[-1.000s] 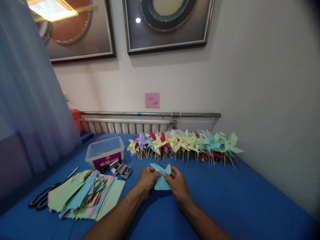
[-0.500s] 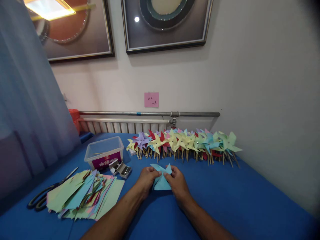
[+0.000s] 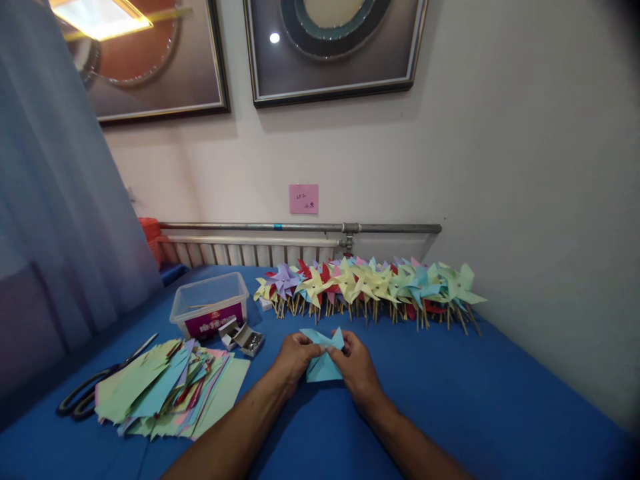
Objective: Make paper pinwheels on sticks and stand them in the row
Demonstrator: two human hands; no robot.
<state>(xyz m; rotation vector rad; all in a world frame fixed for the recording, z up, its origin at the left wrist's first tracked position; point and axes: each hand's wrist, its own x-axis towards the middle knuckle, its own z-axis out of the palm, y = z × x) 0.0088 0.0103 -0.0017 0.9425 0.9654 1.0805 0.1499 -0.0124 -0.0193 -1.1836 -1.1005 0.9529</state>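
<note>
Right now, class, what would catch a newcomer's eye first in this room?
The long row of colourful paper pinwheels along the far edge of the blue table, by the wall. Next, at the centre, the left hand and right hand pinching a light blue paper piece. To the left lies a stack of cut coloured paper, with scissors beside it.

My fingertips [image 3: 320,348] hide the middle of the blue paper [image 3: 323,363]. The writing on the pink note [image 3: 303,199] is too small to read. The pictures [image 3: 333,50] on the wall are cut off at the top edge.
</note>
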